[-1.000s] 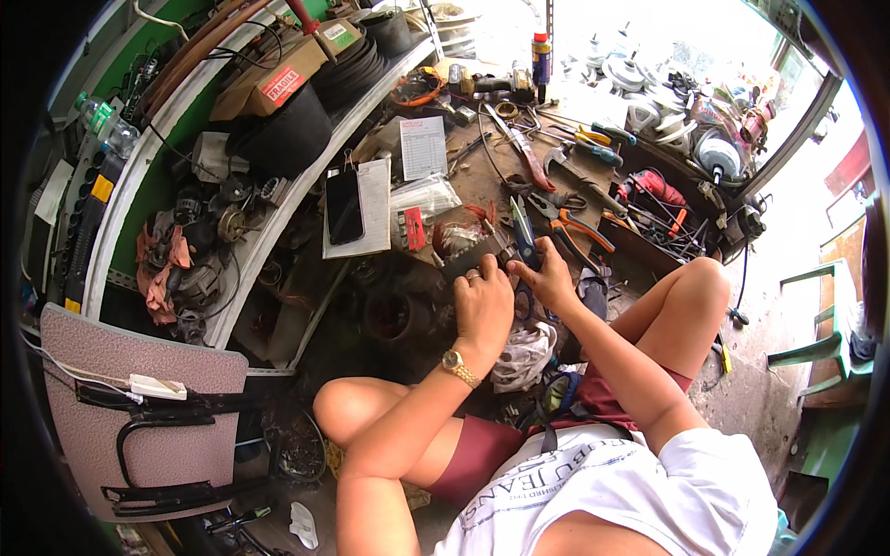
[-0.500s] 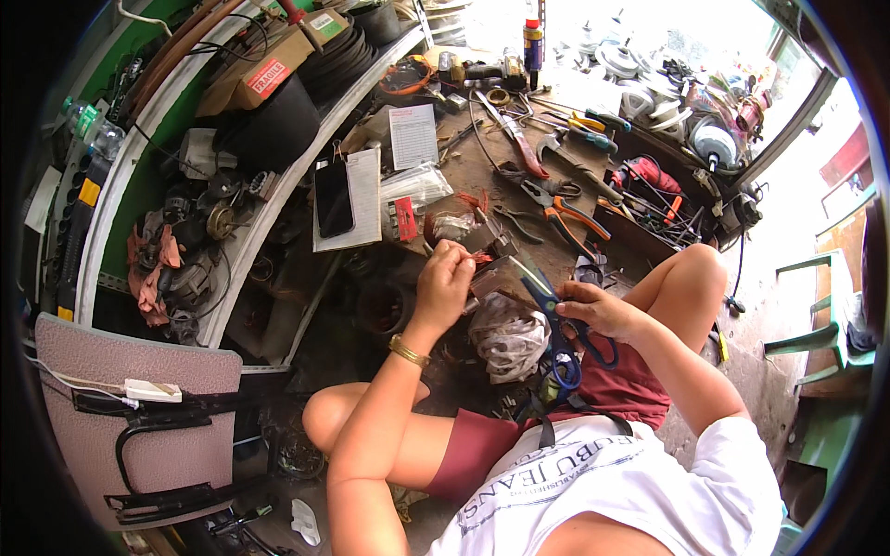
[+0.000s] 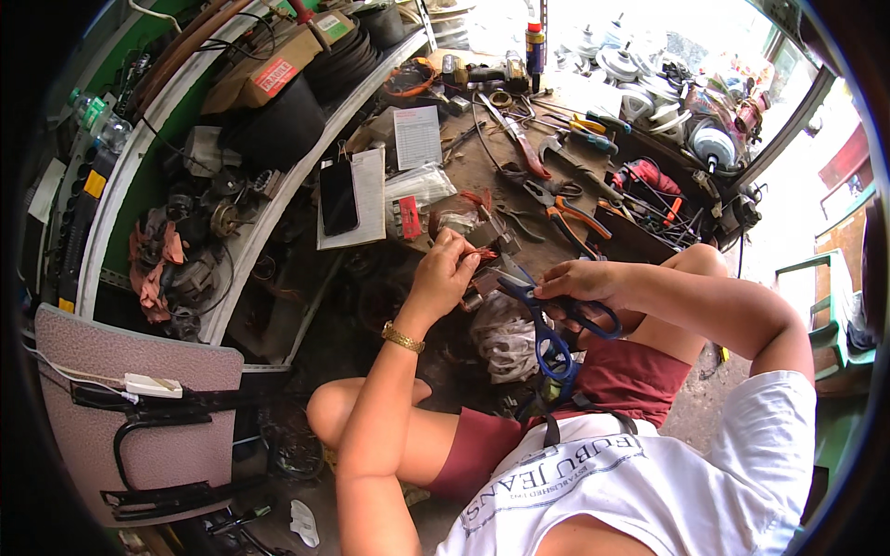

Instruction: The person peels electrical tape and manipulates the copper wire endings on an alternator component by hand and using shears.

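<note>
My left hand (image 3: 447, 271) is closed in a pinch on a bundle of thin reddish wires (image 3: 484, 253), beside a grey metal block (image 3: 508, 243) at the bench's near edge. To its right, my right hand (image 3: 577, 281) grips a pair of blue-handled scissors (image 3: 554, 356). The blades point up and left toward the wires, parted from my left fingers by a small gap. One handle loop hangs low; the other sticks out to the right. Below the scissors sits a whitish crumpled bundle (image 3: 505, 341), partly covered by them. How far the blades are spread is hard to make out.
Pliers with orange handles (image 3: 567, 218), a hammer (image 3: 570, 165) and a red-handled blade (image 3: 528, 148) lie on the bench. A phone (image 3: 338, 197) rests on papers at left. A shelf of parts (image 3: 278, 185) curves along the left, above a folded chair (image 3: 139, 398).
My right hand has shifted up and left, its elbow swinging outward. The scissors have turned so their blades tilt more toward the wires. My left hand stays nearly in place.
</note>
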`<action>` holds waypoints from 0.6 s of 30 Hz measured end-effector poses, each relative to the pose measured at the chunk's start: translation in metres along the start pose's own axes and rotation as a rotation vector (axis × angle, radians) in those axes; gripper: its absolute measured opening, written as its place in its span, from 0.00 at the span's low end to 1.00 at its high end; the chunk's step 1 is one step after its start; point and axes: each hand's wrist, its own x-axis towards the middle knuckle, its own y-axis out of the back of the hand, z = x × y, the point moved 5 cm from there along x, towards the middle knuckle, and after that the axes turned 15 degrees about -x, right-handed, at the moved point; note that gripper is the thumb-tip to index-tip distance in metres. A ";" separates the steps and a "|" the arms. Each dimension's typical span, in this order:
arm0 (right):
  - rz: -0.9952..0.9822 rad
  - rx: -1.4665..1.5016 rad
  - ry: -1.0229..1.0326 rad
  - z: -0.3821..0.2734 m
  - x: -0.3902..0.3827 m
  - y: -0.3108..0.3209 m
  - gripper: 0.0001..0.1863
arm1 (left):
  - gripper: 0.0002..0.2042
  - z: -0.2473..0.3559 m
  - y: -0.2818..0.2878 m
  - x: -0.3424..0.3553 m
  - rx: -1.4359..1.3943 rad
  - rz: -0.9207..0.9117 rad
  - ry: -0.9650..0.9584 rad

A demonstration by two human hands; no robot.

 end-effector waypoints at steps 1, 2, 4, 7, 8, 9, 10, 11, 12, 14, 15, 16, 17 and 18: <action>0.016 0.030 -0.030 -0.001 -0.002 0.000 0.12 | 0.09 0.000 -0.001 0.000 -0.017 -0.001 0.009; 0.032 0.059 -0.060 -0.001 -0.004 0.001 0.13 | 0.09 0.000 -0.001 0.000 -0.034 -0.001 0.017; 0.043 0.080 -0.112 -0.003 -0.010 0.002 0.13 | 0.09 0.000 -0.002 0.000 -0.051 -0.021 0.048; 0.034 0.028 -0.167 -0.012 -0.017 0.007 0.14 | 0.09 0.001 -0.001 0.000 -0.052 -0.036 0.066; 0.034 -0.009 -0.179 -0.014 -0.017 0.010 0.14 | 0.09 0.000 -0.002 0.001 -0.049 -0.039 0.065; 0.034 -0.046 -0.191 -0.018 -0.016 0.012 0.14 | 0.09 0.000 -0.002 0.001 -0.053 -0.031 0.057; 0.006 -0.037 -0.200 -0.024 -0.016 0.010 0.14 | 0.09 0.000 -0.002 0.000 -0.055 -0.021 0.051; -0.021 -0.027 -0.209 -0.032 -0.018 0.008 0.15 | 0.09 -0.001 -0.001 -0.001 -0.056 -0.011 0.044; -0.050 -0.018 -0.219 -0.038 -0.020 0.005 0.15 | 0.09 -0.001 -0.001 -0.001 -0.055 -0.004 0.038; -0.046 -0.010 -0.202 -0.042 -0.020 0.003 0.16 | 0.09 0.001 -0.002 -0.001 -0.054 0.006 0.028; -0.045 -0.006 -0.194 -0.044 -0.019 0.002 0.17 | 0.09 0.001 -0.001 -0.001 -0.057 0.007 0.046; -0.056 -0.031 -0.215 -0.045 -0.018 0.002 0.17 | 0.09 0.002 -0.001 0.000 -0.062 0.002 0.062; -0.067 -0.054 -0.237 -0.046 -0.016 0.002 0.17 | 0.09 0.002 -0.002 0.000 -0.068 -0.002 0.079; -0.077 -0.077 -0.258 -0.046 -0.014 0.003 0.18 | 0.09 0.001 -0.003 -0.001 -0.072 0.000 0.065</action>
